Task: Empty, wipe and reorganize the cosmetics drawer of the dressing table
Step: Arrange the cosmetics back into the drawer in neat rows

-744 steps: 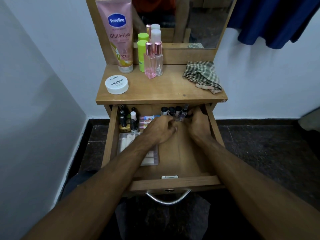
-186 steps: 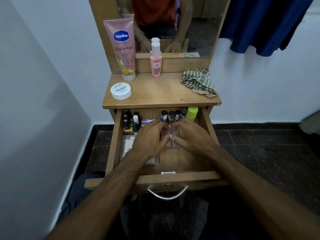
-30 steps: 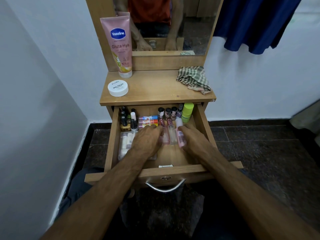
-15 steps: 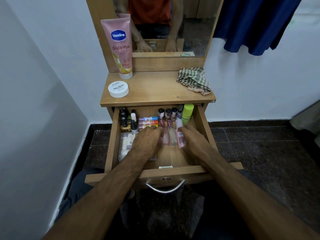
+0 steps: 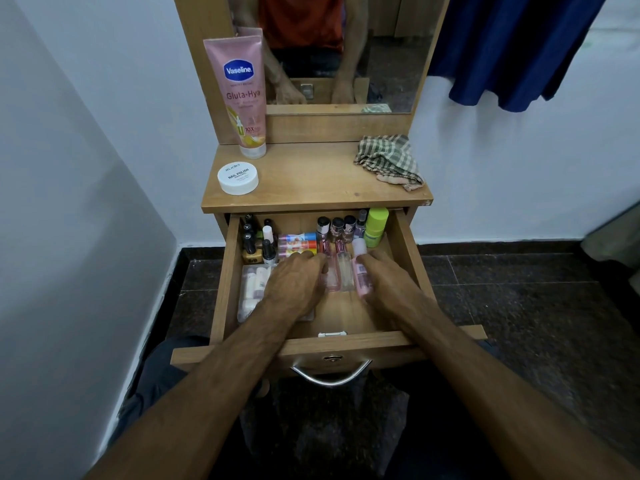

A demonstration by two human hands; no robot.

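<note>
The wooden drawer [image 5: 406, 261] of the dressing table stands pulled out. Both my hands are inside it. Two clear pink perfume bottles [image 5: 337, 273] and a pink bottle with a white cap [image 5: 359, 268] lie side by side on the drawer floor. My left hand [image 5: 294, 287] touches the left perfume bottle with relaxed fingers. Fingers of my right hand [image 5: 384, 282] rest along the right side of the pink bottle. Nail polish bottles [image 5: 256, 242] stand at the back left, more nail polishes [image 5: 336, 226] and a green bottle [image 5: 376, 225] at the back right.
Colourful tubes [image 5: 297, 242] lie at the drawer's back middle; a clear plastic case [image 5: 250, 289] lies left, partly under my left arm. On the tabletop [image 5: 311, 183] are a Vaseline tube [image 5: 239, 95], a white nail polish jar [image 5: 238, 178] and a checked cloth [image 5: 388, 161]. The mirror [image 5: 381, 46] stands behind.
Since the oldest frames the perfume bottles, the green bottle and the pink bottle went from the tabletop into the drawer. Over the last second my hands barely moved.
</note>
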